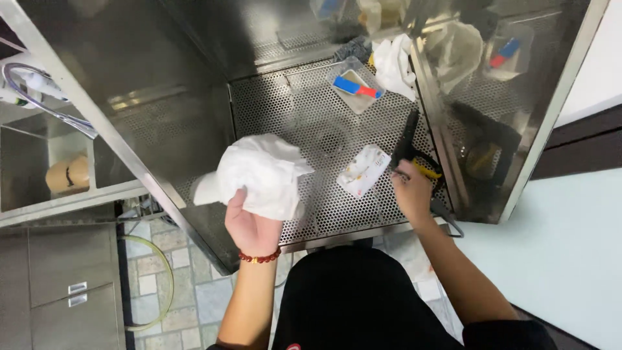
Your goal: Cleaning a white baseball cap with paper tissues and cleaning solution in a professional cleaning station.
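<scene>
My left hand [249, 223], with a red bead bracelet on its wrist, grips a crumpled white plastic bag [259, 172] held up over the perforated steel shelf [304, 110]. My right hand [411, 188] is closed around a black and yellow tool [409, 146] at the right side of the shelf, its black part standing up from the fist. A small white packet with coloured print [363, 170] lies flat on the shelf just left of my right hand.
A clear plastic tub [355, 84] holding a blue and red item sits further back, with a white cloth [394, 65] beside it. Shiny steel walls enclose the shelf on the left and right. A roll of brown tape [67, 174] rests in a compartment far left.
</scene>
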